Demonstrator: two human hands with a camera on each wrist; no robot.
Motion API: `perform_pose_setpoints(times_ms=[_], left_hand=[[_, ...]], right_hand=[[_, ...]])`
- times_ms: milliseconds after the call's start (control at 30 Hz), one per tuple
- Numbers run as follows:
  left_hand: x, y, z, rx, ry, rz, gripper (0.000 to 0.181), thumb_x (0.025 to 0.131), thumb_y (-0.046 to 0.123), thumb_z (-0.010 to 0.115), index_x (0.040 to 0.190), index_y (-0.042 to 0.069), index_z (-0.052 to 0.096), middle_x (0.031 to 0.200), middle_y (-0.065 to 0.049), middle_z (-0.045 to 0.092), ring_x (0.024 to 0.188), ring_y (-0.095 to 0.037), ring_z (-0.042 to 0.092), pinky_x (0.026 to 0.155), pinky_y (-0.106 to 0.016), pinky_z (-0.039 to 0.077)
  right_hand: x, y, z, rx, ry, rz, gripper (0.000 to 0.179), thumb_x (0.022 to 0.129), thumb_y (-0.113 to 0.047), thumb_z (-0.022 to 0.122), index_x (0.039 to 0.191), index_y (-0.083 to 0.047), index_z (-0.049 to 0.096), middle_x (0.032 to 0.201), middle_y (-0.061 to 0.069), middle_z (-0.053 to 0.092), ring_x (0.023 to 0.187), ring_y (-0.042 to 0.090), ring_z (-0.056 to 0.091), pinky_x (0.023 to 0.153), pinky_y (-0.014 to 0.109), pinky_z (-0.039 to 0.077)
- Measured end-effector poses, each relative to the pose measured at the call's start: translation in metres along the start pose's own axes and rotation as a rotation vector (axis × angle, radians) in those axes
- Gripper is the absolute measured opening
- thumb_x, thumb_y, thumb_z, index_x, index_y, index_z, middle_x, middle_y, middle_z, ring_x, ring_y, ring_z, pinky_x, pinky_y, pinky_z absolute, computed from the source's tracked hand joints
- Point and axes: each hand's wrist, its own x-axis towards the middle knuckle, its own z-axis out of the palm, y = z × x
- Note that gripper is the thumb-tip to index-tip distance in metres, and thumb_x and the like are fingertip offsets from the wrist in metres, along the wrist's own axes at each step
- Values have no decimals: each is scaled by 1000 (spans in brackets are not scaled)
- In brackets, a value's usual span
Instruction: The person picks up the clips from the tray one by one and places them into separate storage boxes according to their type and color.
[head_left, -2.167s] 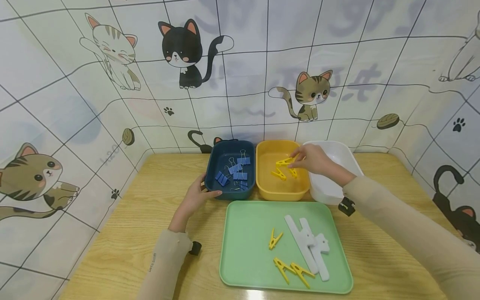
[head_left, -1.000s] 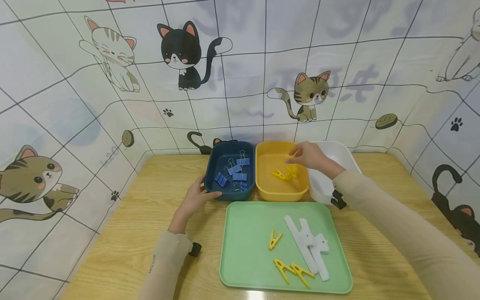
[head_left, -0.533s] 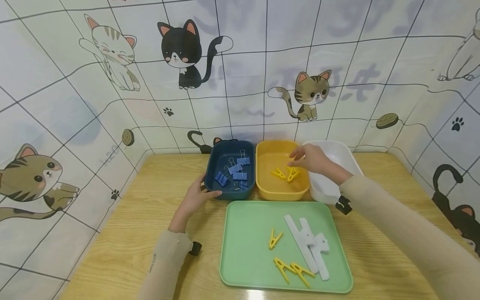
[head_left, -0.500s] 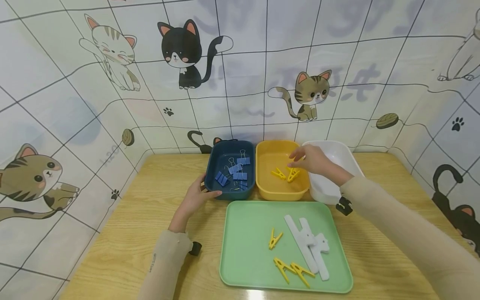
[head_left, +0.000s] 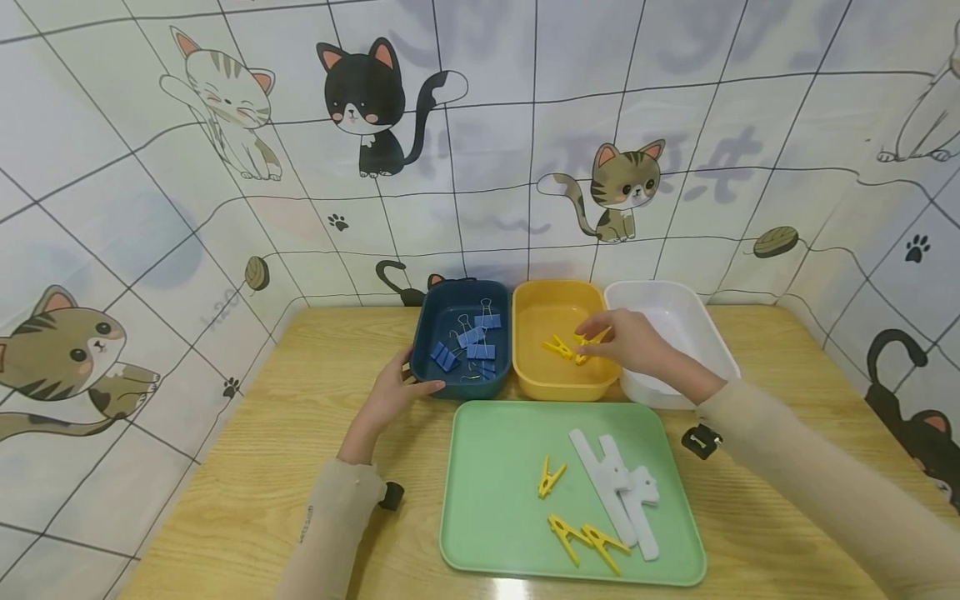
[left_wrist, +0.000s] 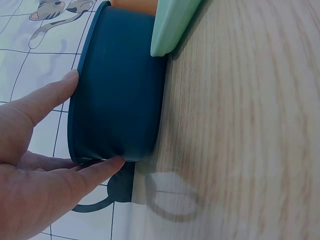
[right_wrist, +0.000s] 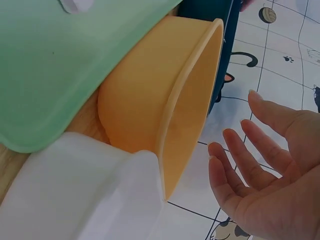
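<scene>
In the head view, our right hand [head_left: 633,342] is low over the yellow bin [head_left: 562,385], where yellow pegs [head_left: 565,352] lie on the floor; our left hand [head_left: 388,393] rests against the blue bin [head_left: 472,389]. To lay pegs down tidily, we would do well to release each near the floor and lift clear without dragging (three others [head_left: 545,487] lie on the green tray [head_left: 487,475]). Our fingers cover part of the group, so we cannot count it. In the left wrist view, outstretched digits touch the blue bin's rim and side, enough to steady it; its inside is out of sight. In the right wrist view, loosely bent fingers hold nothing visible; the yellow bin's wall hides the pegs.
</scene>
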Motion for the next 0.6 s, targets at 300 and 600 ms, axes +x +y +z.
perform_pose_setpoints(times_ms=[300,600], left_hand=[[0,0,0,-5,0,-12,89,97,14,77,167,2,22,169,-24,29,153,-50,33,122,-59,37],[0,1,0,7,4,-9,89,97,13,76,166,1,23,169,-25,29,153,-52,33,121,-60,38]], right_hand=[[-16,-5,5,39,-2,-12,29,94,-13,81,117,2,75,112,23,75,91,31,69,84,45,61],[-30,-9,12,61,-7,-44,25,95,-14,80,115,0,76,110,18,76,89,26,68,81,37,58]])
